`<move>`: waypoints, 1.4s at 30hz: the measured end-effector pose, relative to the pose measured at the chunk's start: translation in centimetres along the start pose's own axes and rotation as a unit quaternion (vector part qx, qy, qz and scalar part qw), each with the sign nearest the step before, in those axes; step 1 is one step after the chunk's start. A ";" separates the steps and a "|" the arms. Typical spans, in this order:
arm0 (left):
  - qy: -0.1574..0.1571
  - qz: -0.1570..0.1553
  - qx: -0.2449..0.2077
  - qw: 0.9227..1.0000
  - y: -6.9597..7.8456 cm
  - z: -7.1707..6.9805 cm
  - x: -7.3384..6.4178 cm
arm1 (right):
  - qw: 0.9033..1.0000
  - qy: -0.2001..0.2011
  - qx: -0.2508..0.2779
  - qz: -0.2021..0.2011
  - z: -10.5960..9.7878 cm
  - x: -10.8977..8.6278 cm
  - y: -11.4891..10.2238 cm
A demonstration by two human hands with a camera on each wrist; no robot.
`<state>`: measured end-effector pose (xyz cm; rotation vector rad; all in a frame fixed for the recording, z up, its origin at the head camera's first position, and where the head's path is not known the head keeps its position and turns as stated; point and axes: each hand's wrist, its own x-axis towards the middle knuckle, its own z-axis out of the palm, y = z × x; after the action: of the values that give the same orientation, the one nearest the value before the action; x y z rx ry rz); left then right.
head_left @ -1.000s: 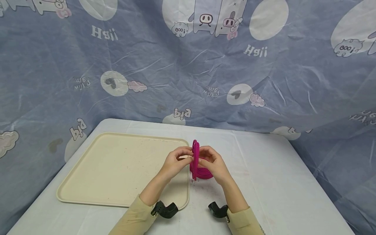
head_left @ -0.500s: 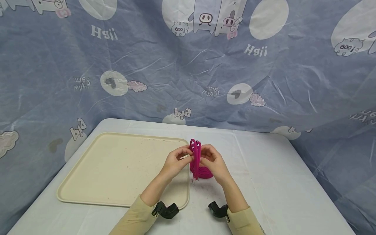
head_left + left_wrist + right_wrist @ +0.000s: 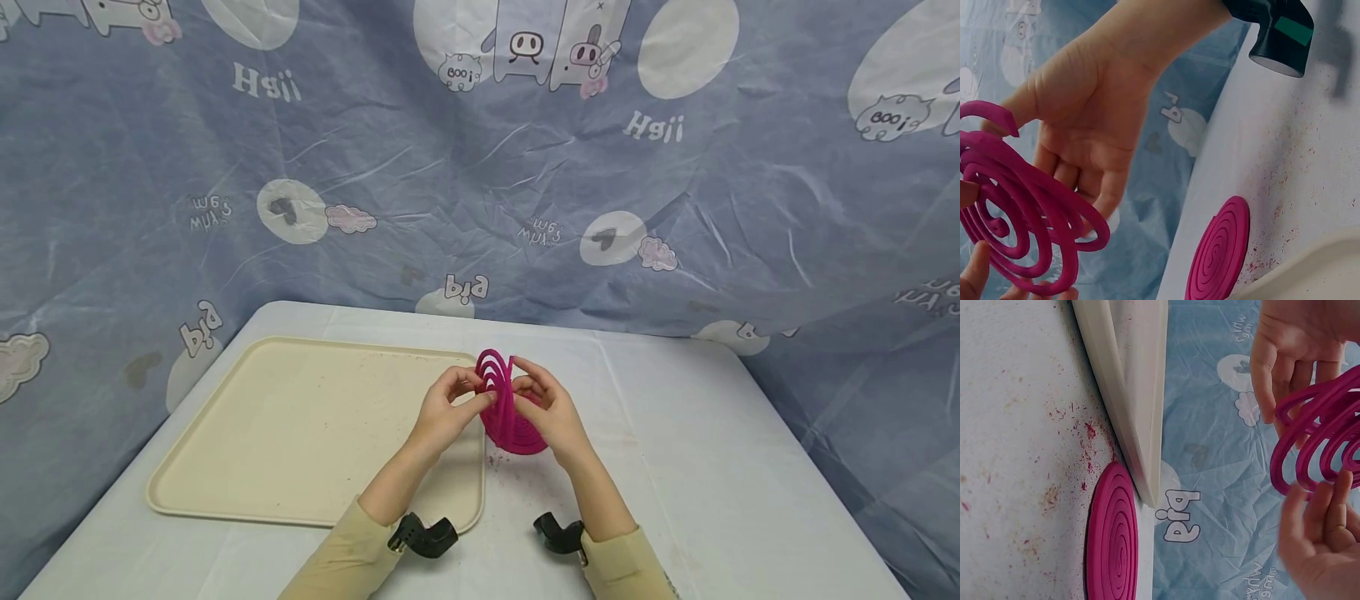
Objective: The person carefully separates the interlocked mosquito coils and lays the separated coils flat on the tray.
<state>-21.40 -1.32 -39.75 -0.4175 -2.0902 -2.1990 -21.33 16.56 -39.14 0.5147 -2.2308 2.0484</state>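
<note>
Two interlocked magenta mosquito coils (image 3: pixel 504 417) are held up on edge between both hands, with several of their loops spread apart. The left hand (image 3: pixel 447 407) pinches the loops from the left between thumb and fingers. From the other side the right hand (image 3: pixel 553 415) pinches them, its index finger reaching up to the top end. In the left wrist view the raised coils (image 3: pixel 1054 206) show open gaps between rings. Below lies another magenta coil (image 3: pixel 1217 253), flat on the white table beside the tray, partly hidden by the hands in the head view.
A cream tray (image 3: pixel 300 433) takes up the left of the white table (image 3: pixel 675 467), its right rim close to the flat coil. Magenta crumbs (image 3: pixel 1090 431) are scattered near the tray's rim. A blue patterned cloth (image 3: pixel 450 167) hangs behind.
The held coils have gone from nearly flat together to fanned apart, and have turned so more of their rings face the head camera. The right index finger has lifted to the top. The tray is unmoved.
</note>
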 end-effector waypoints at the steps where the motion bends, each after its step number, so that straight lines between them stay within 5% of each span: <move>1: 0.004 -0.001 0.000 1.000 0.1 0.0 0.0 | 1.000 0.003 -0.002 0.005 0.0 0.0 0.0; 9: 0.028 0.008 0.042 0.999 2.8 0.2 -1.1 | 0.999 0.035 -0.031 0.001 0.2 0.0 0.3; 16: 0.054 0.022 0.061 0.996 0.3 0.0 -0.2 | 0.997 0.052 -0.054 -0.010 0.1 0.0 0.5; 23: 0.068 0.017 0.071 0.995 0.2 -0.4 0.0 | 0.998 0.051 -0.027 0.016 -0.1 0.0 0.2; 30: 0.031 -0.002 -0.004 1.000 0.8 -2.2 0.6 | 0.995 0.084 0.002 0.058 -1.0 0.1 -0.1; 34: 0.014 -0.011 -0.011 1.000 1.2 -3.5 0.9 | 0.993 0.086 0.016 0.075 -1.9 0.2 -0.5; 42: -0.039 0.058 0.013 0.997 1.2 -5.6 1.2 | 0.997 0.020 -0.002 0.071 -3.7 0.1 -0.5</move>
<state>-23.02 -6.76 -38.49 -0.6169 -2.0723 -2.1221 -21.87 20.14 -38.23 0.3201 -2.3093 2.0974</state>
